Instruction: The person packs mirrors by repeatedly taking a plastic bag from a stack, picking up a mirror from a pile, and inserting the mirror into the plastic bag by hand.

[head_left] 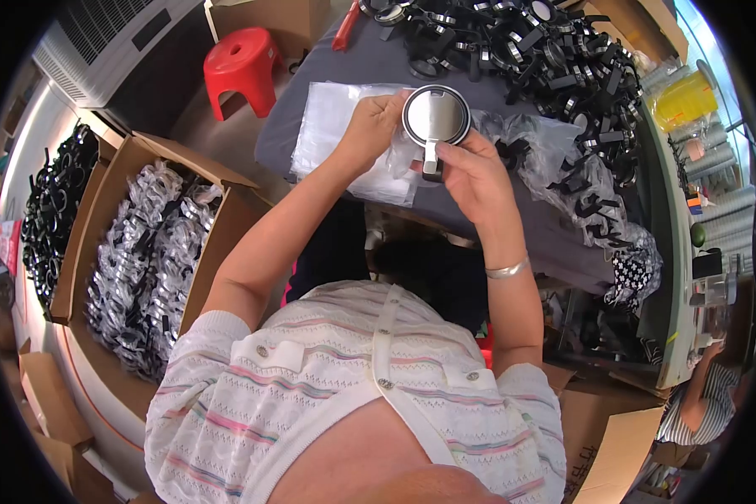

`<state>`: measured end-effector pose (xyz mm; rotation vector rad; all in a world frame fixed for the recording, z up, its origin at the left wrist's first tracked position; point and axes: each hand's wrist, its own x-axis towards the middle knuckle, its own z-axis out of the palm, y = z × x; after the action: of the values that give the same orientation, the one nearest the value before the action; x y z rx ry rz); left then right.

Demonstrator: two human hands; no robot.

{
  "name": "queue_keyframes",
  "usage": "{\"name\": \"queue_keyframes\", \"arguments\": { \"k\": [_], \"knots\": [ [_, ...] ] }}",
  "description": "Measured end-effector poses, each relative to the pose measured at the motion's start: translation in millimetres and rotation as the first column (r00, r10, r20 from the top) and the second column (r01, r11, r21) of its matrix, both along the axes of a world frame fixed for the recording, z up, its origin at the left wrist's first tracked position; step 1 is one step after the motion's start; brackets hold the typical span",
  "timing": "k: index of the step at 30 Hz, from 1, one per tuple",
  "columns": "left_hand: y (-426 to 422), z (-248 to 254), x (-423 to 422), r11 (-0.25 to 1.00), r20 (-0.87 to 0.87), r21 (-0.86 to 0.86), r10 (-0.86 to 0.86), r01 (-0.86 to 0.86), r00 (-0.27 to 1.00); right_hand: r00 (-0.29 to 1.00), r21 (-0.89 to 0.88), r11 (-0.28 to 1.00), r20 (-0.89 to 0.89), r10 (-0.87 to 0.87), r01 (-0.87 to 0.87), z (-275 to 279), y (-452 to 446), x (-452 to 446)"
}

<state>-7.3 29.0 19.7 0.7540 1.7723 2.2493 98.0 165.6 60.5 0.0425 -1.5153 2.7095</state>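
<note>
Between my hands is a round lid [429, 114] with a shiny silver top, a black rim and a silver-and-black lever pointing toward me. My right hand [479, 179] is closed around the lid's lever side, thumb on the lever. My left hand [373, 128] pinches a clear plastic bag [401, 154] close to the lid's left rim; its fingertips are partly hidden. How far the bag reaches around the lid I cannot tell. Under my left hand, a stack of flat clear bags [319, 134] lies on the grey table cloth [290, 139].
A heap of black-and-silver lids [521, 50] covers the table's far right, with bagged lids [554, 164] nearer. At my left stands a cardboard box [214, 252] of bagged pieces. A red stool [239, 63] stands beyond. Another person's arm [695, 399] shows at far right.
</note>
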Motion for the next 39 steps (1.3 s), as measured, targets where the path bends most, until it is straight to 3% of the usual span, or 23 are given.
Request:
{"name": "queue_keyframes", "arguments": {
  "k": [2, 5, 6, 7, 8, 10, 11, 12, 16, 19, 20, 22, 23, 26, 27, 28, 29, 30, 31, 32, 34, 35, 39],
  "knots": [
    [5, 6, 5, 0.987, 0.104, 0.160, -0.004, -0.013, 0.995, 1.000, -0.040, 0.999, -0.030, 0.004, -0.005, 4, -6, -2],
    [-4, 13, 7, 1.000, 0.109, 0.005, 0.004, -0.005, 0.994, 0.988, -0.031, 0.989, -0.055, -0.147, 0.146, 1, -12, -12],
    [-6, 17, 8, 0.999, 0.118, -0.042, 0.010, -0.005, 0.993, 0.989, 0.104, 0.986, -0.077, -0.126, 0.133, 0, -8, -14],
    [6, 6, 0, 0.979, -0.095, 0.085, 0.195, -0.188, 0.976, 0.990, 0.237, 0.964, -0.096, -0.103, 0.123, -1, -1, -14],
    [5, 4, -5, 0.982, -0.076, 0.060, 0.182, -0.178, 0.980, 0.990, 0.366, 0.923, -0.113, -0.079, 0.115, 0, 5, -14],
    [-4, 8, -8, 0.988, -0.027, 0.004, 0.154, -0.154, 0.988, 0.995, 0.691, 0.718, -0.093, -0.035, 0.090, 12, 8, -11],
    [-4, 12, -9, 0.976, -0.013, 0.014, 0.217, -0.217, 0.976, 0.996, 0.846, 0.528, -0.087, -0.010, 0.079, 14, 11, -10],
    [-5, 15, -9, 0.970, -0.119, -0.003, 0.239, -0.241, 0.964, 0.997, 0.950, 0.306, -0.074, 0.012, 0.067, 17, 12, -9],
    [-4, 23, 6, 0.944, -0.436, -0.093, 0.246, -0.316, 0.866, 0.972, 0.971, 0.057, -0.232, 0.034, 0.230, 20, 5, -13],
    [0, 18, 26, 0.955, -0.577, -0.109, 0.165, -0.275, 0.800, 0.965, 0.958, 0.169, -0.205, -0.162, 0.232, 23, -4, -18],
    [-4, 18, 34, 0.951, -0.615, -0.198, 0.069, -0.239, 0.785, 0.952, 0.880, 0.372, -0.238, -0.194, 0.296, 17, -1, -26],
    [-5, 9, 45, 0.980, -0.620, -0.198, -0.117, -0.011, 0.776, 0.922, 0.593, 0.707, -0.277, -0.270, 0.386, 8, 4, -40],
    [-7, 8, 49, 0.965, -0.570, -0.258, -0.198, 0.055, 0.797, 0.969, 0.462, 0.852, -0.134, -0.205, 0.244, 10, 12, -38],
    [-18, 8, 40, 0.928, -0.445, -0.239, -0.365, 0.284, 0.818, 0.983, 0.317, 0.931, -0.055, -0.175, 0.183, -2, 10, -37],
    [-20, 7, 33, 0.946, -0.447, -0.264, -0.291, 0.186, 0.846, 0.983, 0.445, 0.877, -0.050, -0.175, 0.179, -12, 22, -43],
    [-22, 5, 23, 0.954, -0.448, -0.288, -0.214, 0.086, 0.868, 0.970, 0.742, 0.634, -0.097, -0.224, 0.221, -7, 31, -46],
    [-24, 1, 14, 0.949, -0.451, -0.315, -0.134, -0.016, 0.882, 0.955, 0.926, 0.298, -0.159, -0.249, 0.232, 1, 38, -51],
    [-25, -4, 6, 0.921, -0.475, -0.367, -0.061, -0.135, 0.878, 0.942, 0.974, -0.080, -0.227, -0.246, 0.214, 5, 44, -55],
    [-25, -12, -2, 0.877, -0.505, -0.412, 0.008, -0.249, 0.863, 0.886, 0.819, -0.464, -0.443, -0.138, 0.337, -5, 53, -60],
    [-24, -18, -8, 0.819, -0.540, -0.448, 0.072, -0.359, 0.839, 0.874, 0.725, -0.597, -0.479, -0.080, 0.342, -14, 62, -68],
    [-23, -27, -6, 0.763, -0.553, -0.516, 0.050, -0.388, 0.832, 0.856, 0.479, -0.811, -0.515, 0.052, 0.337, -31, 79, -84],
    [-22, -29, -3, 0.767, -0.576, -0.500, 0.052, -0.402, 0.816, 0.931, 0.438, -0.879, -0.365, 0.016, 0.187, -38, 85, -90],
    [-22, -30, -4, 0.781, -0.597, -0.477, 0.047, -0.402, 0.801, 0.988, 0.503, -0.857, -0.036, -0.152, -0.114, -10, 79, -103]
  ]
}}
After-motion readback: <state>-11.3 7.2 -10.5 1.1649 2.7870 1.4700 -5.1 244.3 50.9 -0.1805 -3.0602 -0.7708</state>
